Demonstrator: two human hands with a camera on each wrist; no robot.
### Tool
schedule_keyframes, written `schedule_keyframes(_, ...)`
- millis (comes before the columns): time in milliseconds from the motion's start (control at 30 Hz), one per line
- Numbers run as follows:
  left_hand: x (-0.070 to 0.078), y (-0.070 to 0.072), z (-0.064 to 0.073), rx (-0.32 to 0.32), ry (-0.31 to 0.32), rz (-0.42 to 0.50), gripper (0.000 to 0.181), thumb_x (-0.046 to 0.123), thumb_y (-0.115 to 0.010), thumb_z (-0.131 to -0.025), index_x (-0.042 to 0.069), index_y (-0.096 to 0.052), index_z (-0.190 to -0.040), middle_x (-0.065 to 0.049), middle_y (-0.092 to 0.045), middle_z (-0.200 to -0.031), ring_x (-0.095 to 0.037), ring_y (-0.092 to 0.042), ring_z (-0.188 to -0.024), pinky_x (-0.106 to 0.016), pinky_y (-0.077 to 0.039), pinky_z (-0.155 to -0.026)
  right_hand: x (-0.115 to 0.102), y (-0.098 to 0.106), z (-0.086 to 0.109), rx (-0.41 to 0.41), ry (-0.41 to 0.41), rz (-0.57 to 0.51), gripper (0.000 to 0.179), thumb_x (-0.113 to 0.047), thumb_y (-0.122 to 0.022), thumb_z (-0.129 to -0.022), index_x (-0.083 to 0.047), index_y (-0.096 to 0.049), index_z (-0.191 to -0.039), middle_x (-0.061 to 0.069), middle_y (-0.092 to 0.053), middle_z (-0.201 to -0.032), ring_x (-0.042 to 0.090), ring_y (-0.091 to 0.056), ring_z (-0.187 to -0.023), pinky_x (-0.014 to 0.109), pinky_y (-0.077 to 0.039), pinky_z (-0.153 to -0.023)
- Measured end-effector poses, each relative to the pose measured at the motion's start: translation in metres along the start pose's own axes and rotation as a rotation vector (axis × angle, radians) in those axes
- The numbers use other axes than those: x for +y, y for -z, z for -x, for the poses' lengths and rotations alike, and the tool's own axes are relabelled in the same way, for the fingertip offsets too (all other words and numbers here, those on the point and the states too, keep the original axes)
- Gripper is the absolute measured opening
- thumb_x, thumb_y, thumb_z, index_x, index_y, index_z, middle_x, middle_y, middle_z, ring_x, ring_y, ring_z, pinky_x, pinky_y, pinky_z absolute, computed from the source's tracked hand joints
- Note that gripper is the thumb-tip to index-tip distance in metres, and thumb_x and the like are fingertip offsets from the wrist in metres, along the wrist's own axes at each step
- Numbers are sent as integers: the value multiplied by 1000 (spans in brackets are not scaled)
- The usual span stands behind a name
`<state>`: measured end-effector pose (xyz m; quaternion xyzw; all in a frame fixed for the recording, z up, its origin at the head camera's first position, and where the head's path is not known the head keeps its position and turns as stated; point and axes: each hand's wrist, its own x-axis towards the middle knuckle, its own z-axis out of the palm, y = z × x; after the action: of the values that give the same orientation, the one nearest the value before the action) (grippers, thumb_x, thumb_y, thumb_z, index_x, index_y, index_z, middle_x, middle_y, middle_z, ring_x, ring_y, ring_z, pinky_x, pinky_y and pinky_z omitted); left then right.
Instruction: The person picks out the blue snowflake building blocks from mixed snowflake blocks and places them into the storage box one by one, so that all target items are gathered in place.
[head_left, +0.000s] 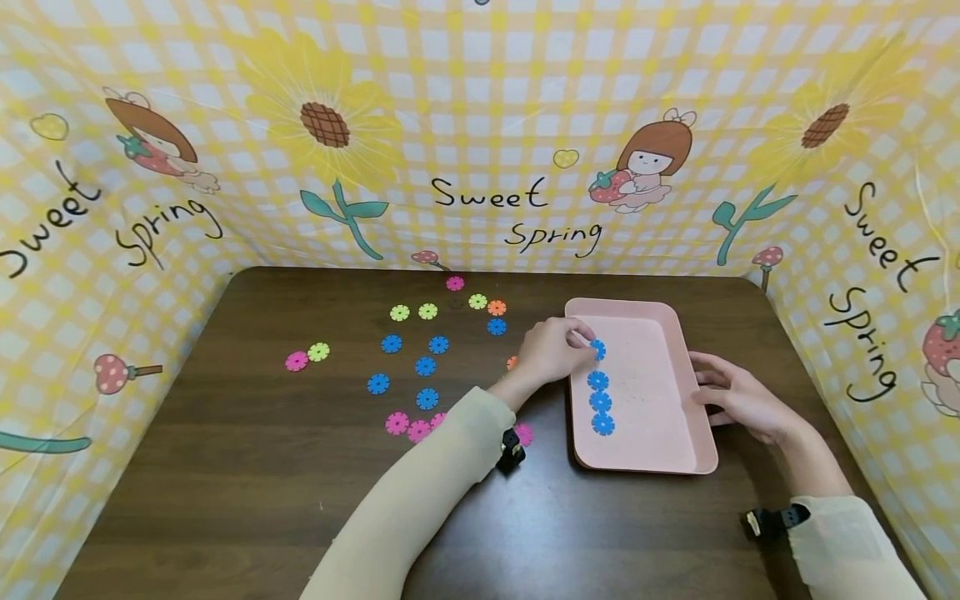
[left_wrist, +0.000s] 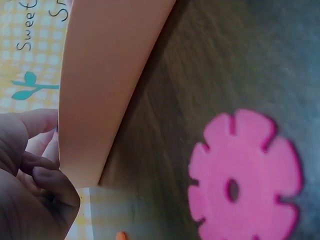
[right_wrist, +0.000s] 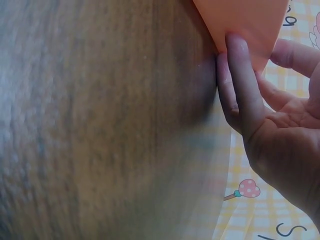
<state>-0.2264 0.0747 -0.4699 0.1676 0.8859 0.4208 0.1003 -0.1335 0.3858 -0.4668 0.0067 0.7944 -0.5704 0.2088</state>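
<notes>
At the left side of a pink tray (head_left: 648, 446), my left hand (head_left: 551, 354) pinches a blue notched disc (head_left: 597, 348) between thumb and fingertips, just inside the rim. Below it in the head view, several blue discs (head_left: 600, 402) lie in a column on the tray floor. In the left wrist view, the tray wall (left_wrist: 100, 90) hides most of the pinched disc. My right hand (head_left: 738, 396) holds the tray's right edge. Its fingers (right_wrist: 242, 75) rest against the outer wall, with the thumb at the rim in the right wrist view.
Left of the tray, several loose blue discs (head_left: 425, 367) lie on the brown table (head_left: 225, 467). Yellow-green discs (head_left: 427, 312), pink discs (head_left: 397, 423) and an orange disc (head_left: 497, 307) are spread around them. My left sleeve overlaps some pink ones. A checked cloth (head_left: 480, 108) encloses the table.
</notes>
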Motion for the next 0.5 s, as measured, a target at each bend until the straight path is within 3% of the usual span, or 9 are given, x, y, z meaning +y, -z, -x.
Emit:
schedule_keyframes(233,6,-9,-2,-8,0,-169,16,35,-78,-93,28,-75,-107,20,-68,-83,-5,-63,-79,-33,-50,-71,2,0,-1,2,-1,-2,77,-6,-60,-103,-1,-14,-164,41,-39,-145,19,-68,-102,46,-61,-76)
schedule_keyframes(500,7,-18,-1,-11,-50,-391,12,30,-73,-96,27,-75,-107,15,-70,-88,-8,-63,-76,-36,-52,-72,0,-1,0,3,-4,-5,77,-6,-60,-103,0,-14,-164,42,-39,-145,19,-67,-103,46,-61,-77)
